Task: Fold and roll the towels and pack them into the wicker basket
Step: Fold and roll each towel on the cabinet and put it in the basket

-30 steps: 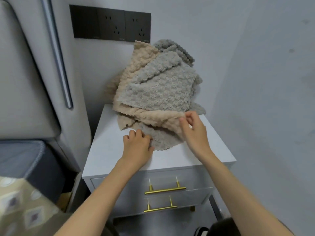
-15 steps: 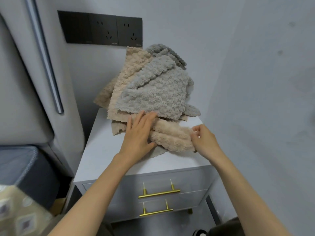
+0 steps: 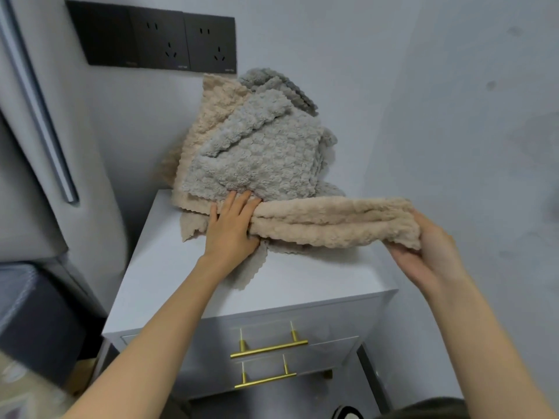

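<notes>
A heap of fluffy towels (image 3: 260, 155), grey and beige, leans against the wall on the back of a white nightstand (image 3: 169, 285). One beige towel (image 3: 332, 222) is stretched out of the heap toward the right, bunched into a long band. My right hand (image 3: 429, 252) grips its right end, past the nightstand's right edge. My left hand (image 3: 233, 228) lies with straight fingers at the band's left end, pressing the base of the heap. No wicker basket is in view.
Black wall sockets (image 3: 151, 40) sit above the heap. The nightstand has two drawers with gold handles (image 3: 269, 349). A padded headboard (image 3: 33, 146) and a dark bed edge (image 3: 33, 316) stand at the left. A bare wall closes the right side.
My right hand has pulled the beige towel far out to the right, stretching it into a long band. My left hand stayed pressed at the heap's base.
</notes>
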Demonstrator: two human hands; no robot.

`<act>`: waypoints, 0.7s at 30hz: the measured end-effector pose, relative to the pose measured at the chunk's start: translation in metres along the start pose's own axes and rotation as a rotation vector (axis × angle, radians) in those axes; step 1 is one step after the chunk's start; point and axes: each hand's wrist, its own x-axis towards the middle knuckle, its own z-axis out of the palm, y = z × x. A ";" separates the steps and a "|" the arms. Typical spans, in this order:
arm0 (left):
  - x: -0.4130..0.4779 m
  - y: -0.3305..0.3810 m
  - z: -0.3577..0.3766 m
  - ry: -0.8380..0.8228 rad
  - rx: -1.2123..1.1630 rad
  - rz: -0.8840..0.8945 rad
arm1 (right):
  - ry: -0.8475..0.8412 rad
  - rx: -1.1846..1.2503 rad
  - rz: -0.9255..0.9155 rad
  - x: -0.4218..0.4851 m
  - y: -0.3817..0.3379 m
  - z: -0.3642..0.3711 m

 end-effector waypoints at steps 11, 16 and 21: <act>-0.024 0.042 -0.009 0.082 -0.144 -0.038 | 0.087 -0.945 0.169 -0.011 0.014 -0.011; -0.031 0.039 -0.014 -0.079 -0.352 -0.191 | -0.104 -1.175 0.325 -0.015 0.023 -0.011; -0.033 0.039 -0.015 -0.148 -0.485 -0.240 | -0.064 -1.347 0.316 -0.011 0.041 -0.012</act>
